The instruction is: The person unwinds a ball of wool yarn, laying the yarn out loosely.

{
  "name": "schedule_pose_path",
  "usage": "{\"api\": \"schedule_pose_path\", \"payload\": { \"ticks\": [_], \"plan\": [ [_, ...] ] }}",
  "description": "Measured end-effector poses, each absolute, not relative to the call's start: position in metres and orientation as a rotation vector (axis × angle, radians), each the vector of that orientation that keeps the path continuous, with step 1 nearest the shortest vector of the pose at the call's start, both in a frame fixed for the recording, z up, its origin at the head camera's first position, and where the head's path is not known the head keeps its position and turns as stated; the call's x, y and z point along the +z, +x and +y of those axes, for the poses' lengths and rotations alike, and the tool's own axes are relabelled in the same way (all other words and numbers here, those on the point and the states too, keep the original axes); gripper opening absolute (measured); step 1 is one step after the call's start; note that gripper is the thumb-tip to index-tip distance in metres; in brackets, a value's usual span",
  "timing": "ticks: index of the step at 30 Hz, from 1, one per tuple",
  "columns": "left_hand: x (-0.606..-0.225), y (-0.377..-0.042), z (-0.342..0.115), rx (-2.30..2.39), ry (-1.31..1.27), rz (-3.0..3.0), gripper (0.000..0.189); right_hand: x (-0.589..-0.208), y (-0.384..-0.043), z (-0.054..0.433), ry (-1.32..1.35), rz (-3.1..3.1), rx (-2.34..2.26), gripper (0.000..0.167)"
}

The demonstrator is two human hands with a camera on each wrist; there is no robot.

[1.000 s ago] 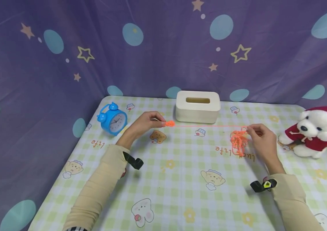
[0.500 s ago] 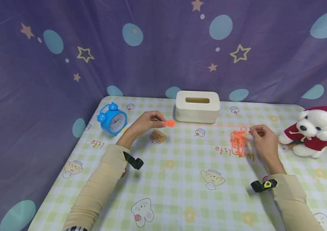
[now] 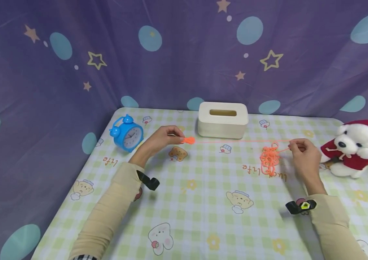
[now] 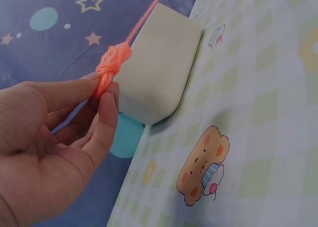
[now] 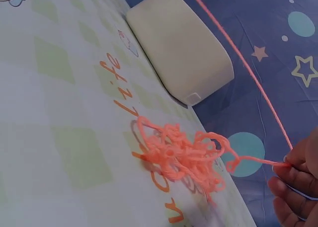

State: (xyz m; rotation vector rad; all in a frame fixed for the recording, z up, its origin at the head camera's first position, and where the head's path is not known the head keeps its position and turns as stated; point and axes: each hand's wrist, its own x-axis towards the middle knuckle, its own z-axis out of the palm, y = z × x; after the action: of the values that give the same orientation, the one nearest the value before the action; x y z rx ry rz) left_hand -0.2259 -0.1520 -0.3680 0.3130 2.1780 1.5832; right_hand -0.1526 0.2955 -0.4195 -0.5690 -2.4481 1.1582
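My left hand (image 3: 166,139) pinches a small wound bundle of orange yarn (image 4: 110,65) between thumb and fingers. From that bundle a single taut strand (image 3: 242,141) runs above the table to my right hand (image 3: 305,157), which pinches it at the fingertips. In the right wrist view the strand (image 5: 248,70) comes down to those fingers, and a second length leads from them to a loose tangle of yarn (image 5: 179,155). This tangle lies beside my right hand, over the printed lettering on the cloth.
Behind the strand stands a cream tissue box (image 3: 223,124). A blue alarm clock (image 3: 127,133) is at the far left, near my left forearm. At the right sits a white plush dog (image 3: 354,148) in red clothes. A checked cloth (image 3: 197,216) covers the table.
My right hand has moved to the right, away from the tangle, and the stretched strand has grown longer. My left hand has barely shifted.
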Motion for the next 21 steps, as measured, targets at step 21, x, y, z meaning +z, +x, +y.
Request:
{"api": "schedule_pose_path", "payload": {
  "ticks": [21],
  "plan": [
    [-0.365, -0.227, -0.159, 1.576, 0.299, 2.203, 0.013, -0.415, -0.151, 0.309, -0.734, -2.416, 1.171, 0.025]
  ]
}}
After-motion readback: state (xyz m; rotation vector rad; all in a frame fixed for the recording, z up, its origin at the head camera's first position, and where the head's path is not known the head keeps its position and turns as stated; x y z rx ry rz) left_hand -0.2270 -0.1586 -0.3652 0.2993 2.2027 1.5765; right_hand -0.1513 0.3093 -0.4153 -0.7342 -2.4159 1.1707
